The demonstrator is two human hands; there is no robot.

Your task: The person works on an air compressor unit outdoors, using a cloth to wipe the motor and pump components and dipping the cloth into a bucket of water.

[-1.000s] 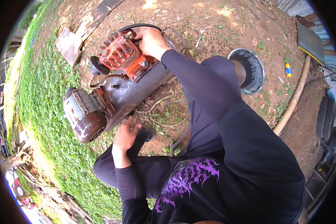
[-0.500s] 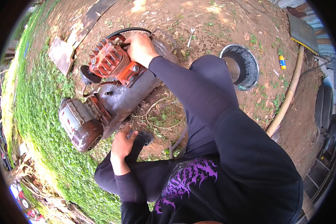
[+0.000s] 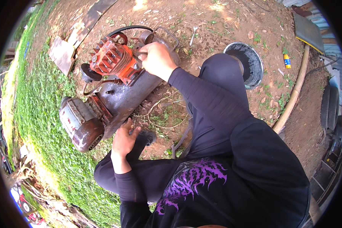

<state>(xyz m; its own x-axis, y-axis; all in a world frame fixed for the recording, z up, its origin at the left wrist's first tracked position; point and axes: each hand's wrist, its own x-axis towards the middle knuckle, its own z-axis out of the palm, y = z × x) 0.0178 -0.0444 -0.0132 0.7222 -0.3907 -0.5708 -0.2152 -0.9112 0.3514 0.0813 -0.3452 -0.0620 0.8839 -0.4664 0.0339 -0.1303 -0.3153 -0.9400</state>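
An old air compressor lies on the ground in front of me: an orange finned pump head (image 3: 111, 57), a grey tank (image 3: 127, 97) and a rusty grey motor (image 3: 79, 123). My right hand (image 3: 158, 60) is over the tank at the right side of the pump, its fingers curled together. What they hold, if anything, is hidden. My left hand (image 3: 124, 140) rests over my bent leg with its fingers apart, fingertips close to the tank's near edge. It holds nothing. A black belt (image 3: 131, 27) and a round dark filter-like part (image 3: 90, 74) show on the pump.
A black bucket (image 3: 250, 66) stands beside my right knee. Beyond it lie a yellow bottle (image 3: 287, 61) and a long wooden pole (image 3: 294, 97). A wrench (image 3: 193, 35) is on the dirt. Thin cable (image 3: 152, 117) loops near my feet; boards (image 3: 62, 55) lie at the far left.
My right hand has moved back toward me and to the right, off the top of the pump, uncovering a pulley and a small round part. My left hand has shifted slightly forward.
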